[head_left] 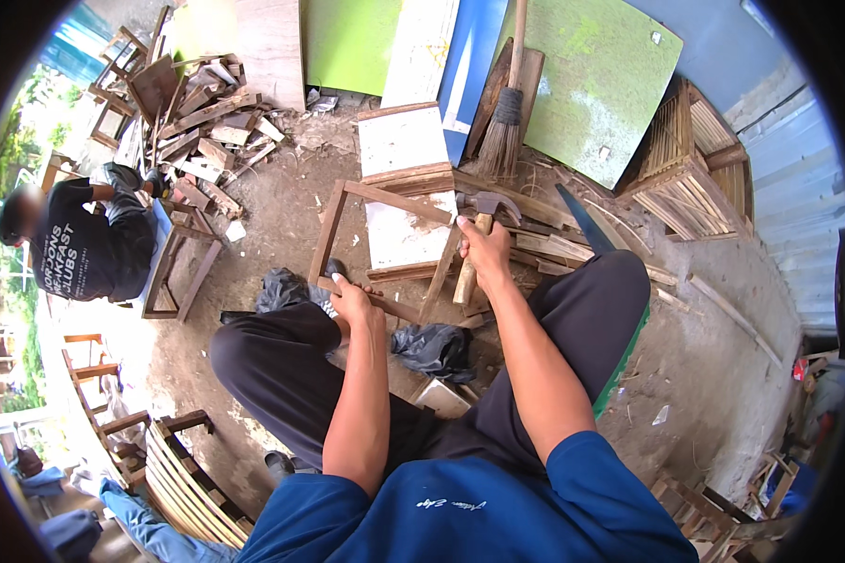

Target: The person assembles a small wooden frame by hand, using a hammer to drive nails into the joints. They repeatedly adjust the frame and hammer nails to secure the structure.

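My left hand [353,300] is closed round the lower left corner of a rectangular wooden frame [394,200], which is tilted up in front of me. My right hand [486,249] is wrapped about the pale wooden handle of a claw hammer [465,281], close below its metal head. The thumb of that hand lies near the frame's right corner, and I cannot tell whether it touches. Beneath the frame lies a white-topped wooden block [404,239]. Black plastic bags [434,349] sit on the ground between my legs.
A broom [507,122] leans against green boards [591,84] at the back. Scrap wood [216,141] is heaped far left, near a seated person [94,235]. A dark saw blade [584,220] stands by my right knee. Slatted wooden furniture [690,178] is at the right.
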`<state>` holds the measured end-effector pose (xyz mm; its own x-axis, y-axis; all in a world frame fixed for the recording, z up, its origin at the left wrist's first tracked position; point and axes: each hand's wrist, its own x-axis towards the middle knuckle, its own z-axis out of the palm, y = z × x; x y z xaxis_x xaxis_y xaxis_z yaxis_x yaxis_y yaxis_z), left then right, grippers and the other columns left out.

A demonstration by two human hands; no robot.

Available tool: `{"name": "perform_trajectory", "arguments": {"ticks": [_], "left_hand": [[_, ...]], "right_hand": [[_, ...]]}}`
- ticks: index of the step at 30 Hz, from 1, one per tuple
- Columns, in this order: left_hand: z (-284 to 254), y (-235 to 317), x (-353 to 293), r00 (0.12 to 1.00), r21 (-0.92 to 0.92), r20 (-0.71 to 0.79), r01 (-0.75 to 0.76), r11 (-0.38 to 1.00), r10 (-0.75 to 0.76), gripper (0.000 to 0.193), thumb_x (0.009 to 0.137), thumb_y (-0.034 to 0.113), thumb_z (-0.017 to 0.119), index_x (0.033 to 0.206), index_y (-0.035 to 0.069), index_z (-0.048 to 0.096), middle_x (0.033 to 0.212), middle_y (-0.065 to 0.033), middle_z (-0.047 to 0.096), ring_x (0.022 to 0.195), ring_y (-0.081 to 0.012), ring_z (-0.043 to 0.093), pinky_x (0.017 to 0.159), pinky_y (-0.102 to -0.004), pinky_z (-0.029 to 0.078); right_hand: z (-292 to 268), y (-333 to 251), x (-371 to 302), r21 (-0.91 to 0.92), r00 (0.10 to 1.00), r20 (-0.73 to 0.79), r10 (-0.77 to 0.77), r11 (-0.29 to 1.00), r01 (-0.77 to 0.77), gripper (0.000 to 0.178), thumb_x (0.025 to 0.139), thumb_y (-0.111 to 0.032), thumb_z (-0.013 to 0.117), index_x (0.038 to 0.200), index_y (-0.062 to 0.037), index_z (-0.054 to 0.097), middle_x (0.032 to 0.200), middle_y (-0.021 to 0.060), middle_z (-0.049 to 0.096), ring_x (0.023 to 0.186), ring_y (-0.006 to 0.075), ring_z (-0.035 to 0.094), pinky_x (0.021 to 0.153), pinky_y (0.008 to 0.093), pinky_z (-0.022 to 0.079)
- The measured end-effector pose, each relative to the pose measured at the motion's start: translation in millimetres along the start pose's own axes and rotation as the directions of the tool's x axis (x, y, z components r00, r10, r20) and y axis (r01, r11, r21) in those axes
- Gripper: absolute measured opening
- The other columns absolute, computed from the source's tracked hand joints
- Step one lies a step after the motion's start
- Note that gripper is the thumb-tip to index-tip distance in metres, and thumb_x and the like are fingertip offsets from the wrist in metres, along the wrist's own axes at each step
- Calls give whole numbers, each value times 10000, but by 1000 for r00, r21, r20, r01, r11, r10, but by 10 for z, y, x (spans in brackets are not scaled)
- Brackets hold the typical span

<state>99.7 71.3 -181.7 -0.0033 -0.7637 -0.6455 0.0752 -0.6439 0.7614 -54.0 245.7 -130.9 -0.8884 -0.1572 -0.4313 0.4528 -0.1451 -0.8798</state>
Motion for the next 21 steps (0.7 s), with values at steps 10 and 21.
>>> {"name": "perform_trajectory", "arguments": {"ticks": [10, 21], "left_hand": [[-180, -209, -768, 902, -29, 415, 143, 989, -118, 682, 1050, 530, 572, 1519, 203, 200, 1231, -125, 620, 1153, -332, 656, 815, -559, 555], [-388, -697, -1322, 857, -48, 514, 81, 996, -45, 924, 933, -13, 755, 1523, 238, 90, 1375, -199, 505, 1058, -321, 709, 878, -501, 646]], "right_hand": [[-50, 50, 92, 232, 992, 19, 121, 965, -122, 144, 957, -51, 739, 992, 16, 617, 796, 51, 625, 565, 121, 561, 468, 289, 468], [-245, 94, -85, -57, 998, -48, 26, 998, -29, 215, 1001, -128, 709, 1066, 29, 577, 863, 79, 649, 540, 110, 559, 424, 278, 453]]}}
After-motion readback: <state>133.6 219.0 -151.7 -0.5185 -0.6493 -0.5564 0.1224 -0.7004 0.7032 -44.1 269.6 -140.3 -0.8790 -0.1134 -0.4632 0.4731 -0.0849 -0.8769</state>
